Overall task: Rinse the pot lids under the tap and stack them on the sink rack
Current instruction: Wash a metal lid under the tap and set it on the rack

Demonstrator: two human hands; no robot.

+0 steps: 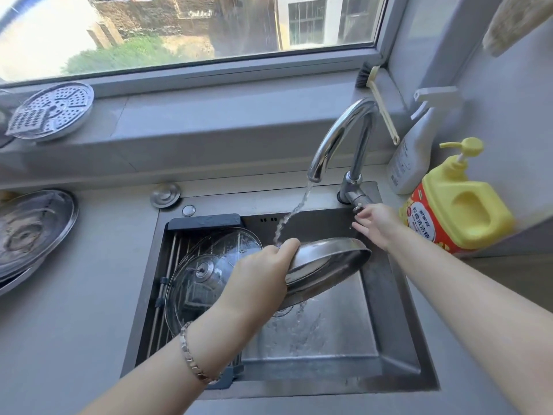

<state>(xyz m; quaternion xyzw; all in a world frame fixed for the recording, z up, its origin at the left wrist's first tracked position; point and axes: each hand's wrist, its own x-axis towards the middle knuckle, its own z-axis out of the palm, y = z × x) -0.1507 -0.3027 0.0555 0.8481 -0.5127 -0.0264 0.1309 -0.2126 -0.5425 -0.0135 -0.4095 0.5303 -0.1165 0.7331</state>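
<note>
**Steel pot lid rinsed under a running tap**

The left hand point(263, 274) grips the rim of a steel pot lid point(326, 259), tilted over the sink point(389, 295). Water from the tap point(338, 136) strikes beside the fingers. The right hand point(375, 224), fingers loose, touches the tap lever. A glass lid point(209, 265) lies on the sink rack point(205, 222). Wet steel looks rigid, light and slippery, so the rim seems the surest hold.

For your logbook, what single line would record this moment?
left hand: grips steel lid under running tap | right hand: at tap lever | sink rack: glass lids resting
</note>
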